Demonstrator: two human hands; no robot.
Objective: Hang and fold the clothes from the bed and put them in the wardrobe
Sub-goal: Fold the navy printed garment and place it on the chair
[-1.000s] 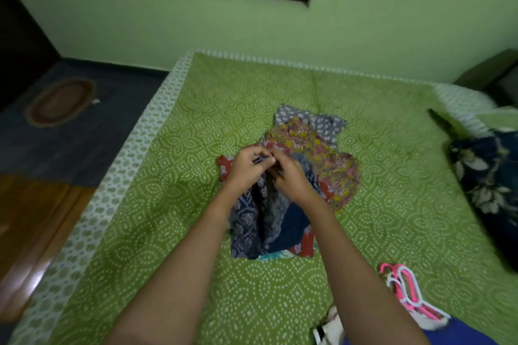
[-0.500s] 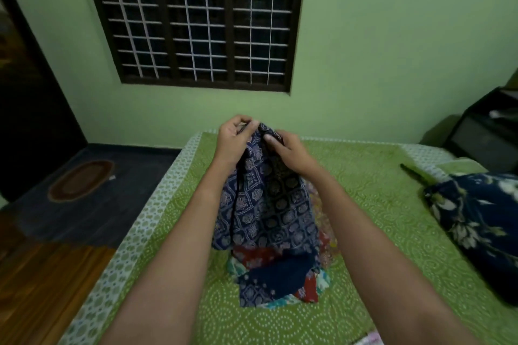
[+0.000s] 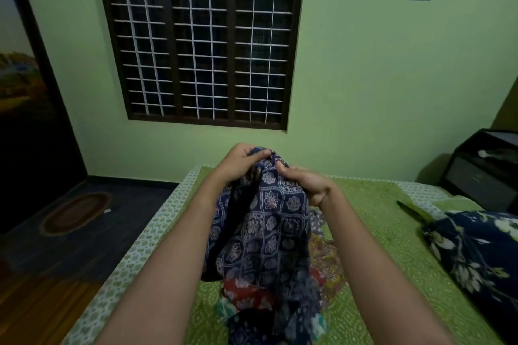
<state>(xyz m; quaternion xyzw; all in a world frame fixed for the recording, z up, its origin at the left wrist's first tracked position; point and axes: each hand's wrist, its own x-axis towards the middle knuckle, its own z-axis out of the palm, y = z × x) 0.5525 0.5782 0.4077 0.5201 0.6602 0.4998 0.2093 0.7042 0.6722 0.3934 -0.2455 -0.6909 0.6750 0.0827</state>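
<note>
Holding a navy block-printed garment (image 3: 269, 232) up by its top edge, above the bed (image 3: 378, 218).
Your left hand (image 3: 238, 161) and right hand (image 3: 305, 183) both pinch the cloth, close together. Nothing looks folded or hung yet; the clothes pile (image 3: 326, 263) lies beneath. A second ago, your hands were down at that pile.

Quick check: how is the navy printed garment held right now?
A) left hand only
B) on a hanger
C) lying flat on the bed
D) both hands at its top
D: the left hand and right hand both pinch the top of the navy printed garment, which hangs above the bed.
</note>
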